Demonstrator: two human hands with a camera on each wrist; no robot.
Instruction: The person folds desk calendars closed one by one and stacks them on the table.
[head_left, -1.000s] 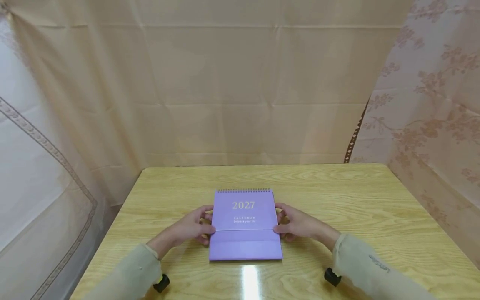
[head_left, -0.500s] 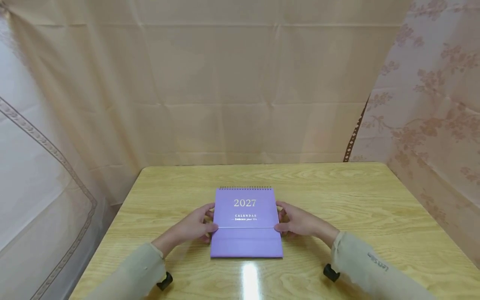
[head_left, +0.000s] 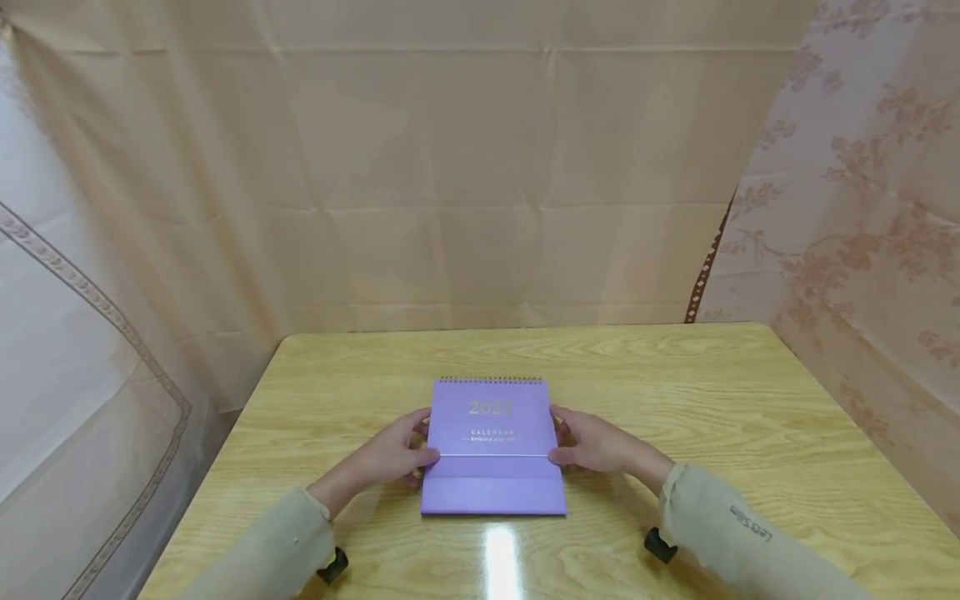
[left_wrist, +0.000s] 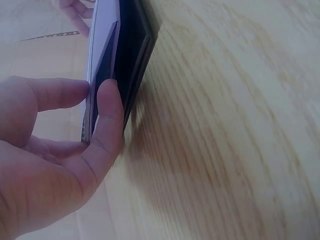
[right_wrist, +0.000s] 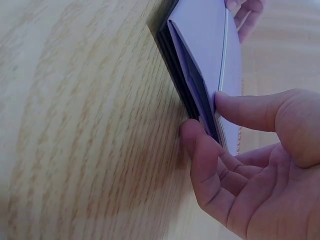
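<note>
A purple desk calendar (head_left: 492, 493) with gold lettering and a spiral binding along its far edge lies face up between the hands in the head view. My left hand (head_left: 386, 452) holds its left edge, thumb on the cover and fingers at the side. Opposite, my right hand (head_left: 596, 442) grips the right edge the same way. In the left wrist view, the calendar (left_wrist: 105, 30) appears edge-on, its layers slightly parted, with fingers curled at the edge. The right wrist view has the thumb pressing the purple cover (right_wrist: 205, 30) and the fingers below.
A wood-grain table (head_left: 360, 367) lies under the calendar. Beige curtain cloth (head_left: 487, 167) hangs behind it, with floral cloth (head_left: 877, 208) on the right and pale cloth (head_left: 67, 350) on the left. Light reflects off the table near the front.
Over the last second the calendar has shifted very slightly to the right and away, with both hands keeping hold. Between half a second ago and now there is hardly any difference.
</note>
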